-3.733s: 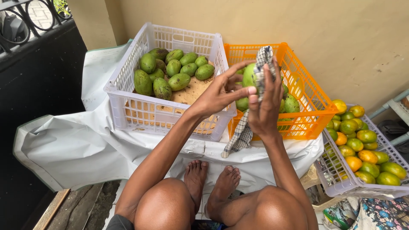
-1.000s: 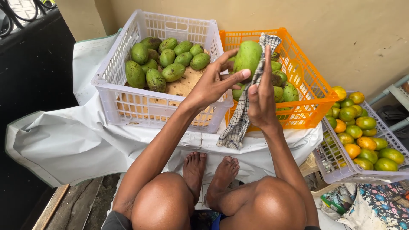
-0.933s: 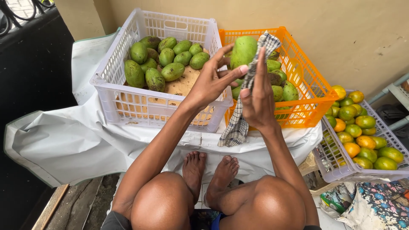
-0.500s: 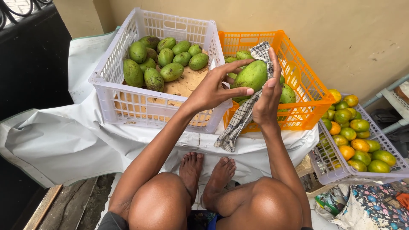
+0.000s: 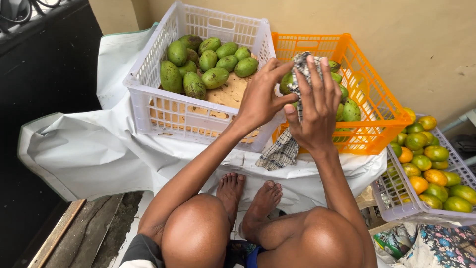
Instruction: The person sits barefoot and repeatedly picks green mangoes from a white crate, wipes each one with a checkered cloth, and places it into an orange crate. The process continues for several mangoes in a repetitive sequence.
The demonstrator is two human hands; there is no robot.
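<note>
Cloth (image 5: 302, 69) now wraps mango (image 5: 286, 83); both hands' grip pinching it over orange crate (image 5: 377, 106) w/ mangoes.

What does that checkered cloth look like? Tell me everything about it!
The checkered cloth is soft woven fabric with dark and pale checks, crumpled and limp. Its upper part is bunched under the right hand, pressed over a green mango that the left hand steadies above the orange crate. Its loose end hangs down past the crate's front onto the white sheet.
</note>
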